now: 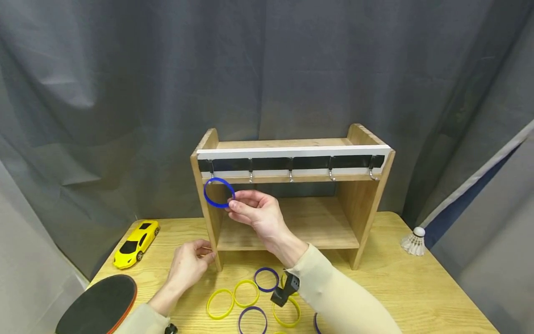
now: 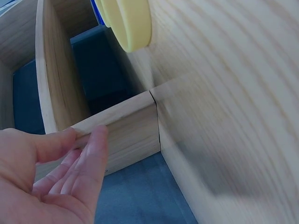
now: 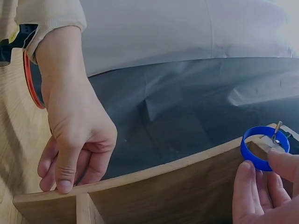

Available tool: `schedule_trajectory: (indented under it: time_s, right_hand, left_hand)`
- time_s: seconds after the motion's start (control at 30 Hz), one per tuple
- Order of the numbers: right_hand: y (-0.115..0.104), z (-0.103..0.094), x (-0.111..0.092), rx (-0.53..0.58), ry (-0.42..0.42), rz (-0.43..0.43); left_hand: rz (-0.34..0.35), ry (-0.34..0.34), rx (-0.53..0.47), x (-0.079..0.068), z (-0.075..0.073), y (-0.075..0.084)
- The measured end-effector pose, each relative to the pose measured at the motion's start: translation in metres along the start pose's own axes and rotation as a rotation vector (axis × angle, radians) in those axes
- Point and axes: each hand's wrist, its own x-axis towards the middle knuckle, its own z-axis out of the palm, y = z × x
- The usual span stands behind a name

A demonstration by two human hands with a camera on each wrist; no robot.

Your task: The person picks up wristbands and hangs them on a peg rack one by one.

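Observation:
A blue ring (image 1: pixel 219 192) is pinched between the thumb and fingers of my right hand (image 1: pixel 260 215). It is held up at the leftmost metal hook (image 1: pixel 211 168) on the front rail of a wooden shelf (image 1: pixel 288 222). In the right wrist view the hook's tip (image 3: pixel 278 127) shows within the outline of the ring (image 3: pixel 248 156). Low on the shelf's left side, my left hand (image 1: pixel 188 264) grips the edge of the side panel (image 2: pixel 126 112), thumb on one face and fingers on the other.
Several yellow rings (image 1: pixel 220 304) and purple rings (image 1: pixel 266 279) lie on the table (image 1: pixel 417 297) before the shelf. A yellow toy car (image 1: pixel 135 245) and a black round paddle (image 1: pixel 100 306) are at the left, a shuttlecock (image 1: pixel 414 242) at the right. Grey curtains (image 1: pixel 267 69) hang behind.

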Motion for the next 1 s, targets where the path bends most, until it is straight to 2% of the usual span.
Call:
schedule_trajectory:
  time_s: [0.4,0.73,1.0]
  right_hand:
    - [0.003,-0.005,-0.001,-0.047,-0.024,0.007]
    - [0.006,-0.031,-0.013,-0.177,-0.053,0.021]
    - [0.007,-0.063,-0.035,-0.356,-0.067,0.057]
  left_hand:
    - [0.005,0.001,-0.002,0.0,0.001,0.002]
    - [-0.012,-0.001,-0.034,0.0,0.001,0.001]
    - [-0.019,-0.018,-0.05,-0.001,0.0,0.001]
